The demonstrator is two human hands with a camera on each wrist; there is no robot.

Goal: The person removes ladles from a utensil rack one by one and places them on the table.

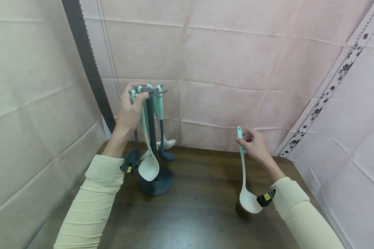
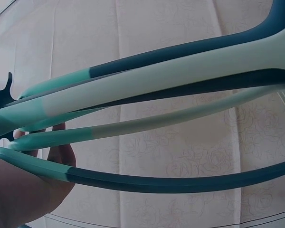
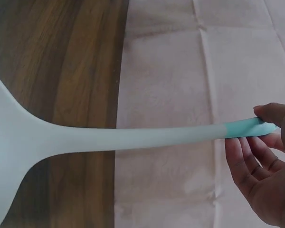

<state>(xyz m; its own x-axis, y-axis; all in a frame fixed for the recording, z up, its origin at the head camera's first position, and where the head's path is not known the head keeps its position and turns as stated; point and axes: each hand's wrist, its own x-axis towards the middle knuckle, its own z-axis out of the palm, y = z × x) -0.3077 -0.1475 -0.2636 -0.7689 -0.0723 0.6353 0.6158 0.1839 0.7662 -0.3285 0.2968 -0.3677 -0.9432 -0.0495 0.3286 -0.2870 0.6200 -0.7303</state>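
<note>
My left hand [image 1: 129, 112] grips the top of a dark utensil stand [image 1: 157, 183], thumb over its hooked hub and the other fingers behind it. Teal-handled utensils hang from the hooks around the pole: a white ladle [image 1: 149, 168] in front, a dark utensil [image 1: 132, 158] at the left, a dark ladle [image 1: 167, 156] at the right and pale ones behind. In the left wrist view their handles [image 2: 180, 184] run past the fingers. Off to the right, my right hand [image 1: 257, 146] pinches another white ladle [image 3: 85, 139] by its teal handle end, bowl hanging down over the table.
The stand and both hands are over a dark brown wooden table [image 1: 193, 207]. Pale cloth [image 1: 221, 69] hangs along its back edge and on both sides. Black wrist cameras [image 1: 266, 198] sit at the cuffs, the right one overlapping the held ladle's bowl in the head view.
</note>
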